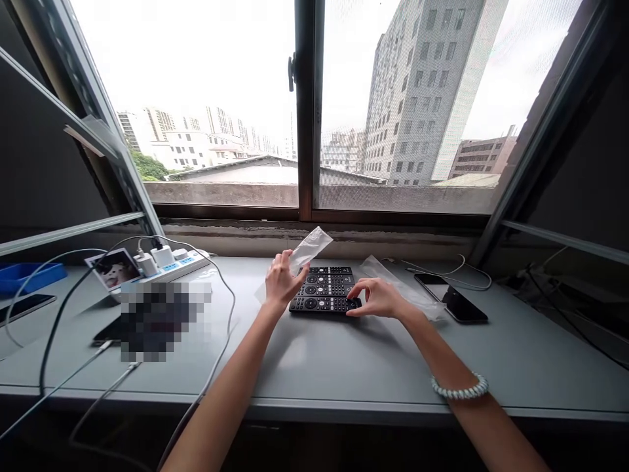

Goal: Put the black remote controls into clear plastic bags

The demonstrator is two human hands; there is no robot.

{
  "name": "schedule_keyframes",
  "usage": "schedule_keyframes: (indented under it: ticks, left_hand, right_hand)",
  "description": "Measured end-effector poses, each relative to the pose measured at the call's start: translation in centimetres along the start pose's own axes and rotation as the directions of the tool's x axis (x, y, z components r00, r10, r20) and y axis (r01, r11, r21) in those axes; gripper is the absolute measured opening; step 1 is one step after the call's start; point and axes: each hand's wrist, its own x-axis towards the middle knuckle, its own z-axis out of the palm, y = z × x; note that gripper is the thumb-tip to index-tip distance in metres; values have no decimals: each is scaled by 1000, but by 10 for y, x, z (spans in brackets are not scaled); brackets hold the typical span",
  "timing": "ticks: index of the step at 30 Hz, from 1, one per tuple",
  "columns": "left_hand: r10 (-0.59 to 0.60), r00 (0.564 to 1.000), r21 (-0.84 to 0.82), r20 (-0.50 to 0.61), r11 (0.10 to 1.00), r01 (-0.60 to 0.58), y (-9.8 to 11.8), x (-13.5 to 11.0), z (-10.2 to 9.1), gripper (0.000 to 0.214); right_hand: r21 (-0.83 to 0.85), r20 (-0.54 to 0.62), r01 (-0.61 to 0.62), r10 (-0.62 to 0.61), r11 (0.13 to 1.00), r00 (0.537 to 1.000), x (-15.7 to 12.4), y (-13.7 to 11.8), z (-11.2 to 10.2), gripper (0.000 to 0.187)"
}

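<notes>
Remote controls (pixel 327 290) lie side by side on table (pixel 344 373). Right hand's (pixel 378 298) fingers pinch nearest remote's right end; left hand's (pixel 282 283) hold a plastic sleeve (pixel 313 246). Right: second sleeve (pixel 419 295), smartphone (pixel 462 303); far left, power strip (pixel 189 264).

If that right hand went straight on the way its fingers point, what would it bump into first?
Most likely the nearest remote control: the right hand has its fingertips at one end, though exact contact is hard to judge.

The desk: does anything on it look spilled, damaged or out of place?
Nothing looks spilled or damaged; the pixelated patch hides part. The remotes lie side by side, but loose cables at left trail over the front edge of the desk, looking untidy.
</notes>
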Motion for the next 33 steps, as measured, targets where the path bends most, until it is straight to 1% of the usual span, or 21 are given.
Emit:
schedule_keyframes:
  ticks: [2, 7, 10, 12, 14, 16, 18, 20, 22, 24, 25, 26, 27, 29, 31, 33]
  left_hand:
    - [9, 1000, -19, 16, 1000, -9, 0, 1, -1, 35]
    - [-26, 999, -49, 31, 998, 27, 0, 1, -1, 39]
    - [-3, 1000, -59, 24, 998, 4, 3, 2, -2, 31]
    - [36, 999, -62, 22, 997, -35, 5, 2, -3, 26]
    - [96, 995, -74, 26, 993, -94, 7, 2, -4, 25]
    - [190, 981, -95, 46, 978, -185, 9, 1, -5, 26]
    - [307, 948, -115, 81, 948, -297, 12, -1, -4, 25]
    - [410, 905, -118, 113, 910, -397, 17, -4, -4, 25]
    - [480, 867, -95, 133, 877, -471, 23, -8, -4, 25]
    - [525, 839, -60, 144, 851, -522, 29, -10, -5, 24]
    - [541, 827, -46, 150, 840, -541, 32, -11, -6, 23]
    - [555, 817, -33, 155, 830, -557, 35, -12, -7, 23]
    - [566, 808, -23, 161, 821, -571, 37, -14, -7, 23]
    - [585, 793, -7, 171, 805, -593, 42, -16, -6, 24]
    - [597, 782, -1, 180, 795, -607, 45, -18, -5, 24]
    - [597, 781, -14, 183, 796, -605, 45, -20, -5, 24]
  right_hand:
    - [-18, -3, 4, -4, 1000, 1000, 0, -1, 0, 30]
    - [-34, -2, 2, -2, 999, 1000, 0, -1, 0, 29]
    - [-29, 1, 0, 0, 1000, 1000, -1, -1, 0, 26]
    - [-15, -3, 3, -3, 1000, 1000, -1, -3, -1, 23]
    - [14, -17, 1, -1, 1000, 1000, -1, -5, -2, 24]
    - [81, -61, -1, 6, 997, 998, 0, -8, -2, 32]
    - [198, -147, 20, 9, 980, 989, 2, -10, -2, 44]
    - [333, -270, 71, 23, 940, 962, 4, -10, -3, 48]
    - [430, -405, 129, 63, 894, 912, 6, -8, -5, 45]
    - [471, -515, 162, 122, 867, 848, 8, -5, -9, 44]
    - [472, -550, 168, 140, 866, 823, 8, -4, -11, 42]
    - [460, -570, 170, 143, 872, 809, 8, -3, -12, 41]
    - [431, -576, 171, 124, 886, 808, 8, -3, -14, 38]
    - [326, -549, 185, 27, 927, 835, 7, -6, -13, 35]
    - [205, -469, 216, -98, 955, 878, 6, -12, -8, 33]
    - [138, -366, 237, -173, 962, 915, 6, -18, -2, 26]
